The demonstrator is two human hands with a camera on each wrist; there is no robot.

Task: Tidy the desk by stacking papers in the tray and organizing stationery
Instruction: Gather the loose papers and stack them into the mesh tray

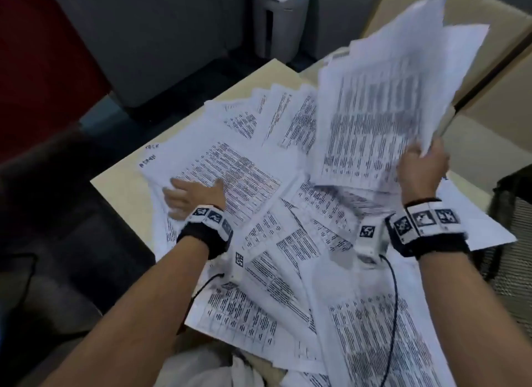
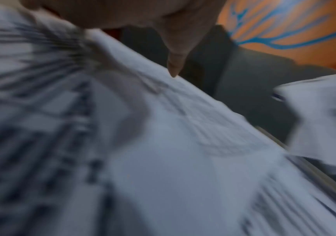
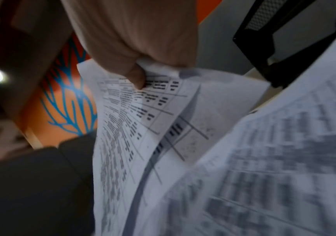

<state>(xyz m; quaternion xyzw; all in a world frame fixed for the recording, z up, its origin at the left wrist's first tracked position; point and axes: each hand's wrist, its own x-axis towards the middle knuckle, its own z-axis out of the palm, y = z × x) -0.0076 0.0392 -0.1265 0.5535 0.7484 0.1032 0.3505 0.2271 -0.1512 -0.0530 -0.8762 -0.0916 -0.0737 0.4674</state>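
Several printed sheets (image 1: 288, 242) lie fanned and overlapping across the beige desk (image 1: 121, 190). My right hand (image 1: 423, 167) grips a bundle of papers (image 1: 388, 104) by its lower corner and holds it raised above the desk at the right. The right wrist view shows the thumb and fingers (image 3: 136, 76) pinching that bundle (image 3: 142, 127). My left hand (image 1: 190, 193) lies flat, fingers spread, on a printed sheet (image 1: 230, 167) at the desk's left side. In the blurred left wrist view a fingertip (image 2: 175, 70) touches the sheet's edge (image 2: 183, 127).
A black mesh tray or basket (image 1: 515, 228) stands at the desk's right edge. A dark chair (image 1: 57, 213) sits left of the desk. A grey appliance (image 1: 276, 20) stands on the floor behind. A beige partition (image 1: 489, 69) rises at the back right.
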